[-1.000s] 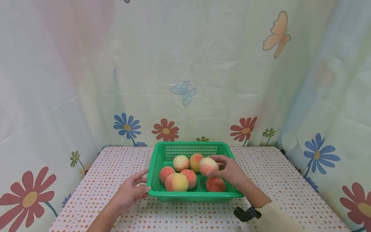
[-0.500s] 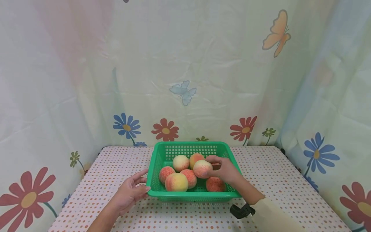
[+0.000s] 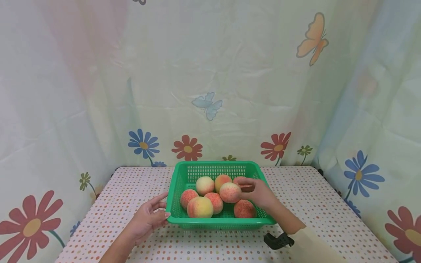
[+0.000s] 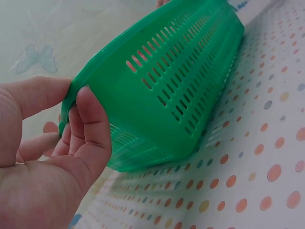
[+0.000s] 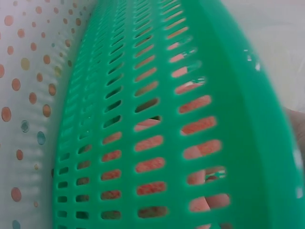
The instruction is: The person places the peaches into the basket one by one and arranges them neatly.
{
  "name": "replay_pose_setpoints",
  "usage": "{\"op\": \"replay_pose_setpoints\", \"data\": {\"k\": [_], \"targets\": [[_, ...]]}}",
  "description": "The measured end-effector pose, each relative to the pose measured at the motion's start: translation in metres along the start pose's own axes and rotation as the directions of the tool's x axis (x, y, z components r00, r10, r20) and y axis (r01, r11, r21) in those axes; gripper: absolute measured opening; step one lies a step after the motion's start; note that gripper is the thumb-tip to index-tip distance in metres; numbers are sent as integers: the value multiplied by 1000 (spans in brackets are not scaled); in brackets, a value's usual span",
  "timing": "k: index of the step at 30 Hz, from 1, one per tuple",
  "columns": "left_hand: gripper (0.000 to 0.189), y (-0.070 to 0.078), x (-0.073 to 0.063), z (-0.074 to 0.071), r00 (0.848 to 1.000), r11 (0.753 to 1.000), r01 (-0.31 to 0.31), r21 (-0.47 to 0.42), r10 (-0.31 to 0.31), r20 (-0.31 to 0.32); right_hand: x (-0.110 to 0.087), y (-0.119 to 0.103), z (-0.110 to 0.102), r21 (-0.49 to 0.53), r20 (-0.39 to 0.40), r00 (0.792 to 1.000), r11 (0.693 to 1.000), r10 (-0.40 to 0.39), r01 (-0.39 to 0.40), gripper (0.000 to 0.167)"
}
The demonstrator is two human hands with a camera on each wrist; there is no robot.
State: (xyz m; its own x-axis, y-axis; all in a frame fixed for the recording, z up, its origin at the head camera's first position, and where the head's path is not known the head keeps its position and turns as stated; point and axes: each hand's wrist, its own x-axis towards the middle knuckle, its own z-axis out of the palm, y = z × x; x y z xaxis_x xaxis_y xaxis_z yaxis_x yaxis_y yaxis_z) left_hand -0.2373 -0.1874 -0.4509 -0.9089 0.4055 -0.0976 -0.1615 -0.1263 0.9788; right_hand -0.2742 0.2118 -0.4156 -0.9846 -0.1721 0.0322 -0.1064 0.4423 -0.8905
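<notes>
A green plastic basket [image 3: 221, 220] with slotted walls stands on the table and holds several red-and-yellow peaches. My left hand [image 3: 148, 218] pinches its left rim near the front corner; the left wrist view shows thumb and fingers on the rim [image 4: 107, 50]. Inside the right part, my right hand [image 3: 261, 195] is beside a pale pink peach [image 3: 230, 193], thumb at its right side and no longer across it. A redder peach [image 3: 239, 180] shows partly behind the fingers. A dark red peach [image 3: 245, 209] lies below that hand. In the right wrist view the basket wall [image 5: 238, 119] hides most of the hand.
More peaches lie at the left, among them a yellow one [image 3: 200, 207] in front and a pale one [image 3: 205, 185] behind. Dotted cloth covers the table [image 3: 131, 182]. A patterned curtain [image 3: 230, 73] surrounds it on three sides.
My right hand carried the pale pink peach leftward inside the basket, then drew slightly right off it while the peach stayed. The peach behind came into view. My left hand kept its place.
</notes>
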Motion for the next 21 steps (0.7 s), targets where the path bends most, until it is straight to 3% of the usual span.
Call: {"op": "replay_pose_setpoints", "data": {"k": [8, 21], "targets": [[84, -1, 0, 0, 1000, 1000, 3, 6, -3, -10, -5, -1, -9, -39, -64, 997, 999, 34, -37, 62], [84, -1, 0, 1, 1000, 1000, 9, -7, -9, -15, -10, -8, -18, -16, -65, 998, 1000, 25, -26, 62]]}}
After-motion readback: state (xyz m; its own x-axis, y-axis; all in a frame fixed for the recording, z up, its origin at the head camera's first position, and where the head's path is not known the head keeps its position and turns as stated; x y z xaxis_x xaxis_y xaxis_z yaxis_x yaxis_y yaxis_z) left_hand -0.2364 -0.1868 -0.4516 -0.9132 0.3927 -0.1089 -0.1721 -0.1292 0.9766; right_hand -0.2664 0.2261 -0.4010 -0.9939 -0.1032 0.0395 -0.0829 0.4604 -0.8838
